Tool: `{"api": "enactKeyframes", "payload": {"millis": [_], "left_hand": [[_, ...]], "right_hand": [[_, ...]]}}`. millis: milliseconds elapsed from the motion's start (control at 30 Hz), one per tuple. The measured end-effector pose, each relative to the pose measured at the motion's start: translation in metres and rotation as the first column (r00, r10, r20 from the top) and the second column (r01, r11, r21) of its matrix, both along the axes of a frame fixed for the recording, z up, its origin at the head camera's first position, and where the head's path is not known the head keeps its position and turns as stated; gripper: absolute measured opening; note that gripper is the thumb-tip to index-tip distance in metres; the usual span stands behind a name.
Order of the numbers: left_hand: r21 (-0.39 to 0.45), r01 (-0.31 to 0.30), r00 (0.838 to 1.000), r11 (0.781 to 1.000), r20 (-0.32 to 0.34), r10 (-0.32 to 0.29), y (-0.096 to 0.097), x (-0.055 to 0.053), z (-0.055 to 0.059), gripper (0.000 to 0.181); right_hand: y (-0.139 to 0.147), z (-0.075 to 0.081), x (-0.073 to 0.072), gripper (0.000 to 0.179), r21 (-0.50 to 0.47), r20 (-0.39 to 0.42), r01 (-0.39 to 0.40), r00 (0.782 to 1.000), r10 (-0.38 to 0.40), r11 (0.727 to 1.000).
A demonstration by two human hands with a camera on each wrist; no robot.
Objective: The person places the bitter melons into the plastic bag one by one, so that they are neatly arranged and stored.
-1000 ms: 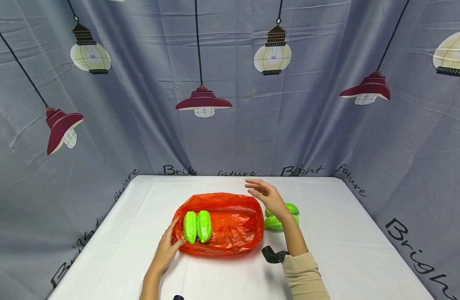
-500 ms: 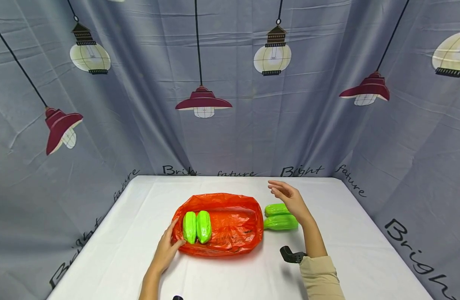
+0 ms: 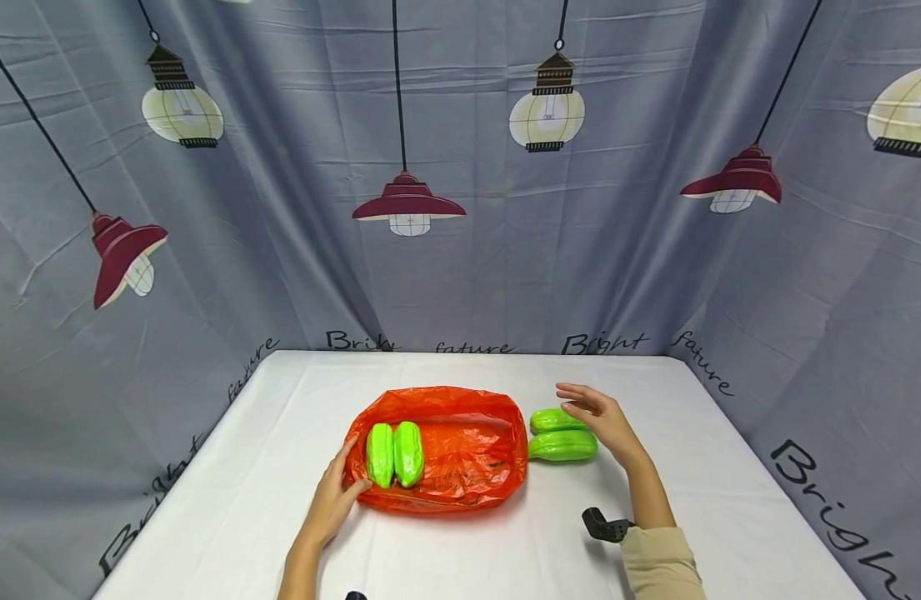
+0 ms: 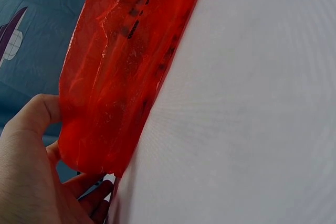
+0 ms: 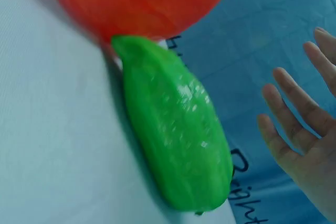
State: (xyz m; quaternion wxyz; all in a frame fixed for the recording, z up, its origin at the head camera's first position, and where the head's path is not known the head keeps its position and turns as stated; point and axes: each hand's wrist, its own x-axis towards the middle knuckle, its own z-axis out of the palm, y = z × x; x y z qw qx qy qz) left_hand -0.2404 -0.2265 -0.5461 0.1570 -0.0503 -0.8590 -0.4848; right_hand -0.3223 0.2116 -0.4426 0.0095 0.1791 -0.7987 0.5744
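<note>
Right hand [image 3: 603, 423] is dropping toward two gourds [image 3: 563, 446], grip spread; a knock is risking a roll; left hand [image 3: 331, 500] is pinching the bag [image 3: 468, 454].

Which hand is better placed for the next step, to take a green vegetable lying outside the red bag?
Probably the right hand: it holds nothing and is close to the two green vegetables beside the red bag. The left hand holds the bag's opposite end, farther from them.
</note>
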Motion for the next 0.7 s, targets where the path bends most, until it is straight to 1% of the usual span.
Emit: {"api": "enactKeyframes", "payload": {"millis": [167, 267, 400, 500, 567, 700], "left_hand": [[0.004, 0.001, 1.0, 1.0, 0.003, -0.001, 0.0, 0.0, 0.0, 0.075], [0.004, -0.002, 1.0, 1.0, 0.001, 0.002, 0.0, 0.0, 0.0, 0.075], [0.0, -0.005, 1.0, 1.0, -0.006, 0.005, 0.0, 0.001, 0.0, 0.074], [-0.002, -0.006, 1.0, 1.0, -0.013, 0.006, 0.0, 0.0, 0.0, 0.074], [-0.006, -0.003, 1.0, 1.0, -0.019, 0.003, 0.0, 0.0, 0.0, 0.074], [0.003, -0.002, 1.0, 1.0, -0.01, 0.002, 0.0, 0.0, 0.0, 0.075]], "right_hand": [[0.012, -0.028, -0.013, 0.044, -0.039, 0.016, -0.054, 0.998, 0.055, 0.998], [0.015, -0.037, -0.016, 0.045, -0.035, 0.021, -0.077, 0.997, 0.078, 0.996], [0.017, -0.044, -0.016, 0.045, 0.002, 0.027, -0.092, 0.995, 0.092, 0.996], [0.018, -0.047, -0.016, 0.046, 0.003, 0.031, -0.1, 0.995, 0.1, 0.995], [0.018, -0.05, -0.016, 0.048, -0.001, 0.021, -0.121, 0.992, 0.121, 0.993], [0.017, -0.052, -0.015, 0.049, 0.014, 0.018, -0.134, 0.991, 0.134, 0.991]]}}
